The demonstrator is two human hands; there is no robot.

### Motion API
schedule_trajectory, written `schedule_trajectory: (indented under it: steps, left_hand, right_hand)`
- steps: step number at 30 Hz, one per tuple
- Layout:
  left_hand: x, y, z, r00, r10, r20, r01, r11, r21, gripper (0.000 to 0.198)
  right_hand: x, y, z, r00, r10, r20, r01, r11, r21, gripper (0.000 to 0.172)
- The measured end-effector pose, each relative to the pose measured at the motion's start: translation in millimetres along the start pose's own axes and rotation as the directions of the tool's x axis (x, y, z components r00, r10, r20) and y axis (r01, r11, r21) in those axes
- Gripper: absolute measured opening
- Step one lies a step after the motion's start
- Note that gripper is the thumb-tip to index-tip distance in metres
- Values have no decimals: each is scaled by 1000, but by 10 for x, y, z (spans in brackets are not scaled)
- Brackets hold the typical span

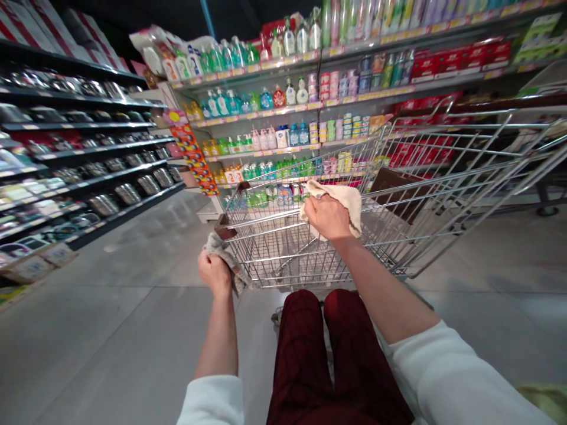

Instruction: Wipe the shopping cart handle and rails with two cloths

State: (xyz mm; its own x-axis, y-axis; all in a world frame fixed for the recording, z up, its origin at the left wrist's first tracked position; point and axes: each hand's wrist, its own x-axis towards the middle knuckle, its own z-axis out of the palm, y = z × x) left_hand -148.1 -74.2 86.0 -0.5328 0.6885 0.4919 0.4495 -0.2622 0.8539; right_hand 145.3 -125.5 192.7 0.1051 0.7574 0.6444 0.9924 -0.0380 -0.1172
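A wire shopping cart (283, 260) stands side-on before my knees. My right hand (328, 216) is closed on a cream cloth (352, 203), pressing it against the cart's upper side rail. Part of that cloth hangs down inside the wires. At the cart's left corner, my left hand (215, 273) grips a grey cloth (237, 270) that drapes along the wire end. Just above it sits a brown plastic corner piece (225, 226) of the cart. The fingertips of both hands are partly hidden by the cloths.
Shelves of pump bottles (266, 100) and tins rise behind the cart. To the left, a dark rack holds metal pots (128, 193). An orange patterned display strip (191, 150) hangs at the shelf end. Another cart's wheel (547, 211) shows at the right.
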Motion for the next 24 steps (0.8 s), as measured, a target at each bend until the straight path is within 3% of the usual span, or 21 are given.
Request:
schedule_trajectory:
  steps: [3, 4, 6, 9, 12, 14, 16, 19, 21, 24]
  left_hand:
    - [115, 353, -25, 942, 289, -173, -265, 952, 151, 24]
    - [154, 464, -7, 917, 364, -160, -328, 920, 215, 26]
    - [209, 650, 57, 897, 440, -33, -405, 852, 332, 27]
    - [183, 865, 183, 870, 457, 186, -488, 742, 459, 23]
    - [-11, 1098, 346, 822, 476, 314, -569, 659, 492, 20]
    - [-212, 1291, 489, 768, 517, 378, -641, 623, 449, 21]
    - [-422, 1487, 646, 686, 588, 429, -727, 579, 369, 25]
    - [-642, 1689, 827, 614, 655, 441, -787, 550, 279, 35]
    - [-681, 1715, 872, 603, 673, 427, -796, 542, 269, 35]
    - [-571, 1586, 804, 599, 684, 416, -801, 513, 309, 27]
  right_hand:
    - [1, 8, 7, 1000, 4, 2, -4, 1000, 6, 58]
    - [2, 7, 10, 1000, 11, 3, -11, 1000, 8, 59]
    - [6, 1, 17, 1000, 18, 8, -18, 1000, 12, 60]
    - [8, -16, 20, 1000, 17, 20, -18, 1000, 24, 60]
    - [5, -37, 8, 999, 32, 30, -33, 999, 34, 59]
    - [2, -50, -5, 999, 38, 34, -39, 999, 32, 58]
    - [3, -57, -20, 999, 39, 31, -40, 999, 24, 57]
    - [10, -51, -34, 999, 33, 37, -34, 999, 9, 56]
    - [11, -31, -32, 999, 13, 36, -13, 1000, 2, 54]
    - [6, 17, -14, 1000, -30, 5, 30, 1000, -7, 52]
